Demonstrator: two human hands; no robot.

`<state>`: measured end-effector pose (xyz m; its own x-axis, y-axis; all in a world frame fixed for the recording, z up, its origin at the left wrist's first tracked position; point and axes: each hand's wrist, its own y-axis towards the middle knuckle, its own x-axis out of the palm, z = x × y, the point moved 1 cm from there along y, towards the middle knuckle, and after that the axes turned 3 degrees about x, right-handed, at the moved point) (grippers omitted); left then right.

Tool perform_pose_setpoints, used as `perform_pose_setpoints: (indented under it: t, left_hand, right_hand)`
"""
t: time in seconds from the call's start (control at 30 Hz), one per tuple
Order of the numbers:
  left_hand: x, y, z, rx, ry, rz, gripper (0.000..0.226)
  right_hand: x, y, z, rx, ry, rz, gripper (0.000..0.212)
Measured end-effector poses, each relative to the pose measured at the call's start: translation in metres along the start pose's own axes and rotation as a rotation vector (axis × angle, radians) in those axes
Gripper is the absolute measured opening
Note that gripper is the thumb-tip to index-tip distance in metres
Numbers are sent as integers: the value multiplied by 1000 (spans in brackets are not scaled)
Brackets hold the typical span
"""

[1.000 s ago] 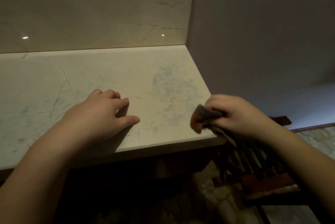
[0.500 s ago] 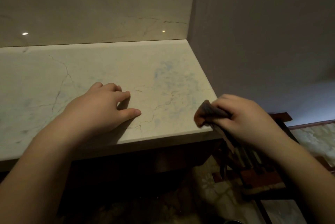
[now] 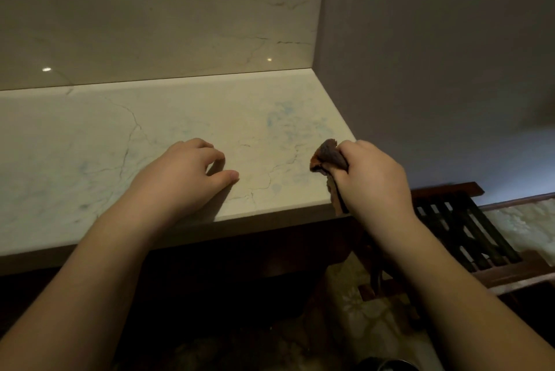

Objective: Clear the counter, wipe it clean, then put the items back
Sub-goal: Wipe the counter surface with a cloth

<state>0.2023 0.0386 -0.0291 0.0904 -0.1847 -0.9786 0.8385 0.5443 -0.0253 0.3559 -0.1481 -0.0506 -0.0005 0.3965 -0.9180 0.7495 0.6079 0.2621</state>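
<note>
A pale marble counter (image 3: 90, 145) with thin dark veins and faint bluish patches runs across the view and holds no items. My left hand (image 3: 183, 175) rests on it near the front edge, fingers loosely curled and holding nothing. My right hand (image 3: 372, 178) grips a bunched dark brown cloth (image 3: 329, 155) at the counter's right front corner. Part of the cloth hangs down under my palm past the counter edge.
A marble backsplash (image 3: 165, 19) rises behind the counter. A grey wall (image 3: 435, 55) closes off the right side. Below to the right stands a dark wooden slatted rack (image 3: 462, 229) on a patterned floor (image 3: 372, 319).
My right hand with the cloth has shifted slightly up along the counter's right edge. My left hand has stayed in place on the counter.
</note>
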Motion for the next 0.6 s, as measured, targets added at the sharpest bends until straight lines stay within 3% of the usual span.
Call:
perform_pose_setpoints:
  t: [0.23, 0.37, 0.53, 0.6]
  left_hand:
    - [-5, -38, -37, -34, -27, 57, 34]
    - [-13, -61, -65, -120, -103, 146, 29]
    - [-29, -104, -98, -271, -430, 433, 28]
    - [-30, -124, -103, -249, -616, 522, 24]
  right_hand:
    - [16, -20, -80, -11, 103, -68, 14]
    - [30, -38, -156, -164, 188, -174, 23]
    - [36, -61, -206, -384, 284, -286, 16]
    - [35, -71, -202, -335, 485, -343, 19]
